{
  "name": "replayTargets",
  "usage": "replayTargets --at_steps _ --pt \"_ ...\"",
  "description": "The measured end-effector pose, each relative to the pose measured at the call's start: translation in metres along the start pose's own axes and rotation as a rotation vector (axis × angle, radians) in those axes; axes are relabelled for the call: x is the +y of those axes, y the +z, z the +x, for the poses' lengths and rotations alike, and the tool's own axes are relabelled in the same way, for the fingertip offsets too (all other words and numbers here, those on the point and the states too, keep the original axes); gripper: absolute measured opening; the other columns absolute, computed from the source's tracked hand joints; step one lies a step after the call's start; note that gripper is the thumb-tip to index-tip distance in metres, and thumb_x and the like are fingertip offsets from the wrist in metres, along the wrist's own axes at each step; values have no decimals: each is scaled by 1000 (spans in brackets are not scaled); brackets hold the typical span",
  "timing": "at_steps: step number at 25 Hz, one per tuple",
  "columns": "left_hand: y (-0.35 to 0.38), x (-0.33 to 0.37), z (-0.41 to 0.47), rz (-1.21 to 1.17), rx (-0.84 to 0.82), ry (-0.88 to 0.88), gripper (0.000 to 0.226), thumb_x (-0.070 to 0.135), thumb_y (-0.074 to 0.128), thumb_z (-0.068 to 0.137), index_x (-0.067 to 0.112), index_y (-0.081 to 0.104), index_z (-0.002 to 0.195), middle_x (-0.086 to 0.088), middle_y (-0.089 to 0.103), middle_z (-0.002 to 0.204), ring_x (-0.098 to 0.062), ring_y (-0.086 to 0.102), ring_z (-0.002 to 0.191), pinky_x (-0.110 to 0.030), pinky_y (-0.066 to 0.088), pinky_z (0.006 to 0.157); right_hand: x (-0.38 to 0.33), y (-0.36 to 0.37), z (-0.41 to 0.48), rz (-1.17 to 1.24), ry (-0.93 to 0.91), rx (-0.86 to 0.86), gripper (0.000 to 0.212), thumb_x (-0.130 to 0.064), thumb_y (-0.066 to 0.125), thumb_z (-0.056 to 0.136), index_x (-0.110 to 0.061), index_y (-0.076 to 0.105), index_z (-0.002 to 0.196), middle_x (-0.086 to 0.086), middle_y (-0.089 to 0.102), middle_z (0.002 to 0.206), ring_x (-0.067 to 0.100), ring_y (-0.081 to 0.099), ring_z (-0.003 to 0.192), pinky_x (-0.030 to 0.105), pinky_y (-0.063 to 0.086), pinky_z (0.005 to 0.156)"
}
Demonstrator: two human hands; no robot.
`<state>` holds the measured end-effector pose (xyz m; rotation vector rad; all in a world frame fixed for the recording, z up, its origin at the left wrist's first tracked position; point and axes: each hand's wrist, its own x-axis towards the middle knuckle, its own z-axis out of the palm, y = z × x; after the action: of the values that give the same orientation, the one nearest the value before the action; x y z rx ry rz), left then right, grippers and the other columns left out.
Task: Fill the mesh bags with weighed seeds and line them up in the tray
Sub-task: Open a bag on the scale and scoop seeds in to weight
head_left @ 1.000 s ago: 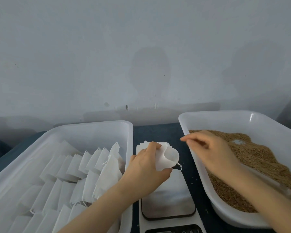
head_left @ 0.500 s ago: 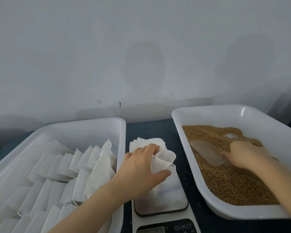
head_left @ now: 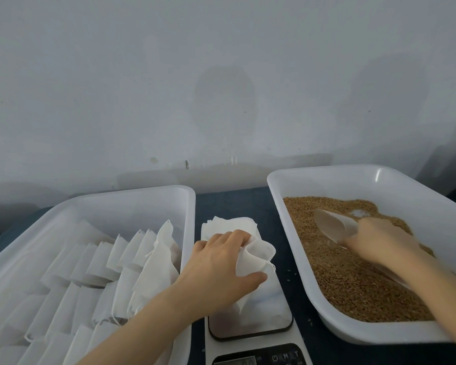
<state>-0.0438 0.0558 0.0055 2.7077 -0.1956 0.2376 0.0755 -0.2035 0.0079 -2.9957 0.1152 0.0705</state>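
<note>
Digital scale (head_left: 261,314) on the bench (head_left: 232,204), head-cam view: the only legible marks sit on its black control panel (head_left: 263,360), at the very bottom of the frame. L to R, in pale print: a power symbol (head_left: 274,358), then the cap. letters "M" (head_left: 285,356) and "T" (head_left: 296,354), set in one row that climbs slightly to the right. Left of them, the scale's lit display (head_left: 234,361) is cut by the frame's lower edge; its digits are too clipped & blurred to read.
</note>
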Motion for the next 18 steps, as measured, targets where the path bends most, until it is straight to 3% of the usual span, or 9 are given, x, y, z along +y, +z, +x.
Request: replayTargets --at_steps 4,8,12,18 --pt "1 0 0 12 2 4 46 60 55 83 42 35 120 26 42 120 2 37 104 -25 24 102 -1 4 -2 -74 -20 -87 46 -59 52 84 -16 63 94 -4 64 75 13 63 66 27 54 64" --pt "1 -1 0 19 8 19 44 60 55 83 41 36 118 27 43 118 2 38 105 -24 24 100 -6 5 -2 5 -82 -234 39 -56 65 77 -18 57 78 -3 66 72 11 64 63 22 46 53" --pt "1 -1 0 30 0 24 44 59 55 82 42 36 117 26 45 119 1 40 108 -26 25 102 -8 5 -5 88 -104 -296 40 -57 72 70 -21 58 77 -6 66 69 8 63 62 22 40 51" --pt "2 -2 0 49 -6 35 45 61 55 81 42 37 117 27 43 114 0 41 110 -27 25 103 -9 1 -5 184 -111 -296 43 -57 70 72 -16 62 65 -10 55 37 3 54 38 22 39 49"
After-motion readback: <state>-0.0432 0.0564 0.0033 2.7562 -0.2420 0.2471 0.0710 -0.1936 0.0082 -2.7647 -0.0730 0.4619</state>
